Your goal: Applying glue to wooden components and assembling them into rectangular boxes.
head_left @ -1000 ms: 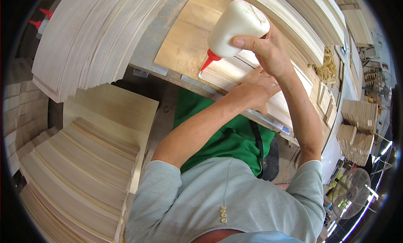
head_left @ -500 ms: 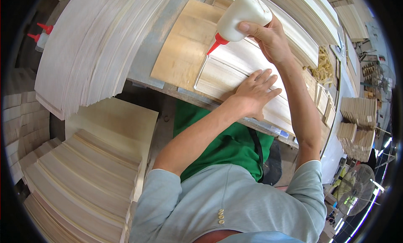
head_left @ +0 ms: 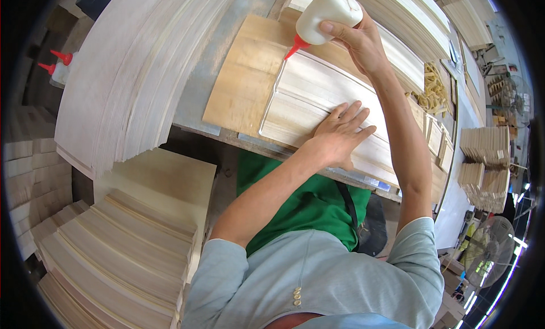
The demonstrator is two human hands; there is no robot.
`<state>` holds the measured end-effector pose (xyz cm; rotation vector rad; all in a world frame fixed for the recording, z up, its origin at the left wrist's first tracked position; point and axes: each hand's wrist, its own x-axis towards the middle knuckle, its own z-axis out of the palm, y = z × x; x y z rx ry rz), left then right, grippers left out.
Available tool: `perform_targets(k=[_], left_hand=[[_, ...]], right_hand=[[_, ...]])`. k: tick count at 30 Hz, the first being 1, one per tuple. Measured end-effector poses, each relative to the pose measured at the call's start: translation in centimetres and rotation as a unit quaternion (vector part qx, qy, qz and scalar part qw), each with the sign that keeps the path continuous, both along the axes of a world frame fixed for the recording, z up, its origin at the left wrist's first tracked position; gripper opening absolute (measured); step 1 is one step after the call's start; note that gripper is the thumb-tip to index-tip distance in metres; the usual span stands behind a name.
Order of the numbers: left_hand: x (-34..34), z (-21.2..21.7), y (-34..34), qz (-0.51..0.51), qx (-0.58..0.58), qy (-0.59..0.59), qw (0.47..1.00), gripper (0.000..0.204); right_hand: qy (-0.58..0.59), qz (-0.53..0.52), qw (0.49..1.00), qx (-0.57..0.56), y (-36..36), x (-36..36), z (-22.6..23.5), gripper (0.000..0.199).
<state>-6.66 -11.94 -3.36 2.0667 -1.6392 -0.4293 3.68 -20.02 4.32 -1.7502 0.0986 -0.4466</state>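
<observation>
In my right hand (head_left: 361,44) is a white glue bottle (head_left: 328,15), tipped with its red nozzle (head_left: 296,45) pointing down. The nozzle tip meets the left end of a pale wooden board (head_left: 301,105). A line of white glue (head_left: 271,96) runs along that end, from the near corner up to the nozzle. My left hand (head_left: 339,137) lies flat on the board with its fingers spread. Beneath the board is a tan wooden sheet (head_left: 233,82), showing on the left.
A tall stack of thin wooden sheets (head_left: 130,73) stands left on the metal-topped table (head_left: 196,96). More boards (head_left: 122,244) are piled at lower left. Long boards (head_left: 397,45) lie along the far side, near a heap of wood strips (head_left: 434,90). Red-capped bottles (head_left: 61,70) stand far left.
The glue bottle's nozzle has moved away from me along the board's end, and the glue line has grown longer behind it. My left hand stays at the same place on the board.
</observation>
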Motion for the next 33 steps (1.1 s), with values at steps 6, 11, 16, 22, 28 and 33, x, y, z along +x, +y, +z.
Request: perform_targets(k=[6, 11, 16, 22, 28, 33], left_hand=[[-0.1, 0.3, -0.2, 0.000, -0.009, -0.004, 1.000, 0.096], [-0.1, 0.6, -0.2, 0.005, -0.018, 0.027, 0.999, 0.096], [-0.3, 0.7, -0.9, -0.026, -0.021, 0.015, 0.999, 0.099], [0.6, 0.7, -0.1, 0.024, -0.083, 0.059, 0.995, 0.079], [1.7, 7.2, 3.0, 0.215, -0.181, 0.098, 0.955, 0.034], [4.4, 16.8, 11.2, 0.387, -0.085, -0.130, 0.909, 0.043]], right_hand=[[0.008, 0.089, 0.995, 0.053, -5.3, -0.4, -1.0, 0.062], [-0.007, 0.058, 0.996, 0.072, -6.0, -2.1, -0.3, 0.061], [-0.047, 0.001, 0.992, 0.118, -11.2, -9.2, 3.4, 0.053], [0.008, -0.103, 0.994, 0.040, -19.0, -19.8, 7.0, 0.052], [0.253, -0.122, 0.909, -0.310, -21.9, -26.8, 8.2, 0.060], [0.523, 0.062, 0.594, -0.609, -24.9, -28.1, 3.0, 0.042]])
